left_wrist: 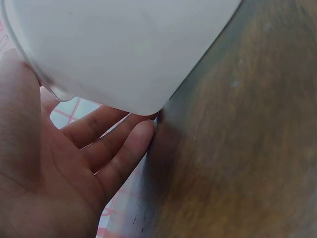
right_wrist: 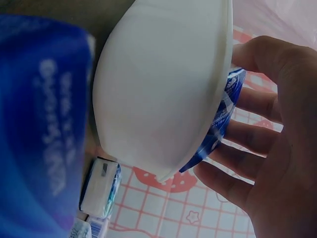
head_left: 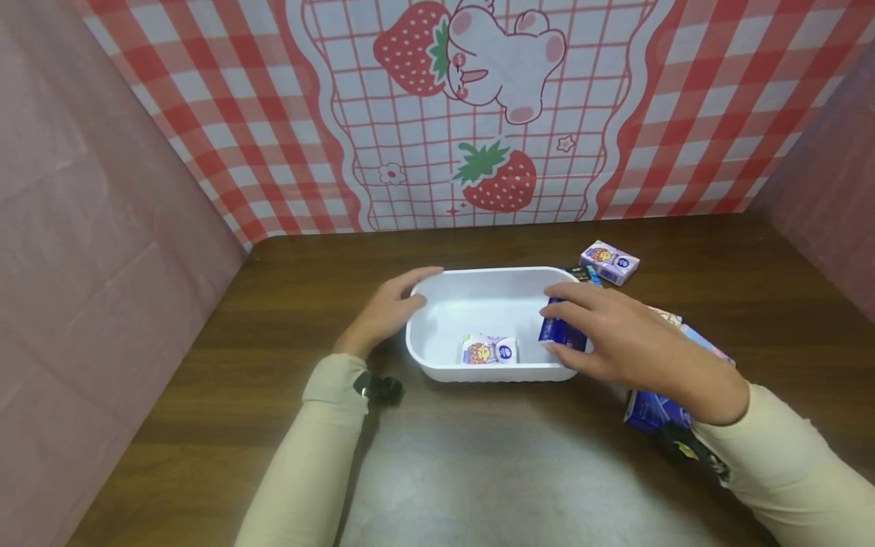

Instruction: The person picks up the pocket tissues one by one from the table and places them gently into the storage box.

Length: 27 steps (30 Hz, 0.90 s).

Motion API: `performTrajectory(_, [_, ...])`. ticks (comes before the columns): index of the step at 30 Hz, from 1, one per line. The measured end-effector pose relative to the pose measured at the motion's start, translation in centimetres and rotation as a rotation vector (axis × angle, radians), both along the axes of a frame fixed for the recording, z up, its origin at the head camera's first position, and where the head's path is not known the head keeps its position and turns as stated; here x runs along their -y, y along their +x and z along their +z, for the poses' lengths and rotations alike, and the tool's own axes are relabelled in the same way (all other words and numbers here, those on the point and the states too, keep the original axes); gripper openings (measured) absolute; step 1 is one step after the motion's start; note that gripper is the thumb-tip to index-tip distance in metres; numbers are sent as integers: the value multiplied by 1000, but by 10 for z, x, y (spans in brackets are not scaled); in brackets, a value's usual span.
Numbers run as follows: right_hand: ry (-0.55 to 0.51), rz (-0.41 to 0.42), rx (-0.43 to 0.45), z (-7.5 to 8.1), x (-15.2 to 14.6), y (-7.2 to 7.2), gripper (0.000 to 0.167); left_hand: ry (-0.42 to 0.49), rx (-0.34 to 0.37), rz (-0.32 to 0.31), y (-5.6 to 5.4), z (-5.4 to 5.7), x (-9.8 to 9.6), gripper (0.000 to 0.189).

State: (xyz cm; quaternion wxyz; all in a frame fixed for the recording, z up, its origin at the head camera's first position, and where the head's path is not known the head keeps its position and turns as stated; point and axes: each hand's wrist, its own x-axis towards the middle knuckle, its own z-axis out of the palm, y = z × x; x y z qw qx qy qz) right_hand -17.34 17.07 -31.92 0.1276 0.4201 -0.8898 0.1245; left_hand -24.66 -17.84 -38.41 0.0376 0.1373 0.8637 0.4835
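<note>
A white oblong plastic basin [head_left: 492, 373] stands on the brown table. My left hand [head_left: 388, 310] grips its left end, thumb over the rim; in the left wrist view the fingers [left_wrist: 106, 146] lie along the outside wall. Inside, by the front wall, rests a white and purple tissue pack [head_left: 489, 351]. At the right end my right hand [head_left: 618, 330] holds a dark blue tissue pack [head_left: 560, 334] between thumb and fingers, within the rim. From the right wrist, that blue pack [right_wrist: 216, 126] shows past the basin's edge, partly hidden by the wall.
Another white and purple pack [head_left: 610, 263] lies behind the basin on the right. A black and blue pack [head_left: 583, 275] is partly hidden by the rim. Under the right forearm are a pastel pack [head_left: 707, 346] and a larger blue pack [head_left: 648, 410]. A strawberry-print cloth [head_left: 478, 114] hangs behind.
</note>
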Motion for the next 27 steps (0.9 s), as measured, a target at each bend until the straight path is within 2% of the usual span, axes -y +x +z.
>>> performTrajectory(8, [2,13,16,-3,1,0,47,-9,7,7,1,1,-1,45])
performTrajectory(19, [-4,75,-36,-7,3,-1,45,2,-3,1,1,0,0,45])
performTrajectory(27, [15,39,14,-8,4,1,42,-12,12,1,1,1,0,45])
